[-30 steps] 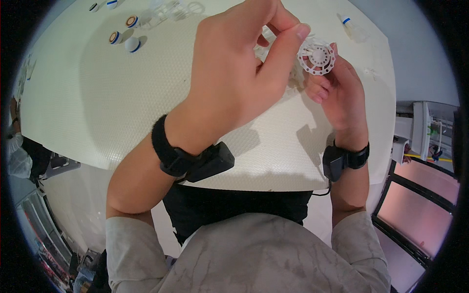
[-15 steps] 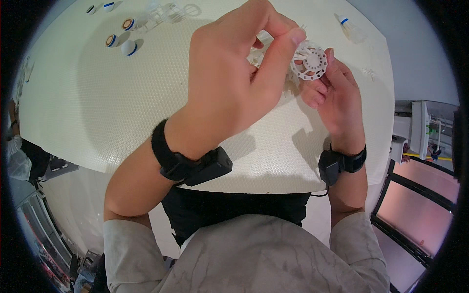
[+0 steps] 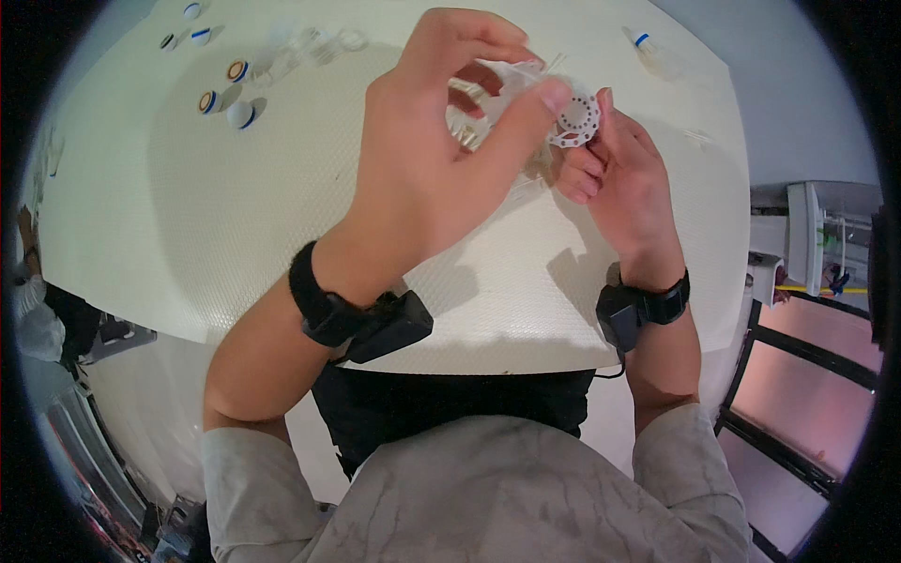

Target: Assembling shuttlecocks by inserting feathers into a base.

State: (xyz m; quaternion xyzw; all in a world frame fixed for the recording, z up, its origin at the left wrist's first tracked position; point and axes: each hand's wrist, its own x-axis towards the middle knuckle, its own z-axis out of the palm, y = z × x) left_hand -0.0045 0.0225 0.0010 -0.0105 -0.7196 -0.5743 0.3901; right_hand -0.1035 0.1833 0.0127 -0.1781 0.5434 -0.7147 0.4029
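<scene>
My right hand [image 3: 633, 188] grips a white perforated disc [image 3: 579, 114] by its edge, thumb upright against the rim and fingers curled beneath. The disc has a ring of small holes around a round centre. My left hand [image 3: 427, 155] is curled beside it, its thumb tip overlapping the disc's left side. Between the left thumb and fingers shows a clear plastic piece [image 3: 507, 80], partly hidden by the hand. Thin pale sticks [image 3: 556, 66] poke up above the thumb. How these parts join the disc cannot be made out.
On the white textured table [image 3: 272, 225], several white caps with blue rings lie far left, among them a ball-shaped one [image 3: 241, 114]. Clear plastic parts [image 3: 314, 45] lie behind them. A clear piece with a blue band [image 3: 655, 52] rests at the far right.
Both hands and the disc have shifted slightly left in the picture. The left thumb and index finger have moved apart from their pinch, and the thumb now covers more of the disc.
</scene>
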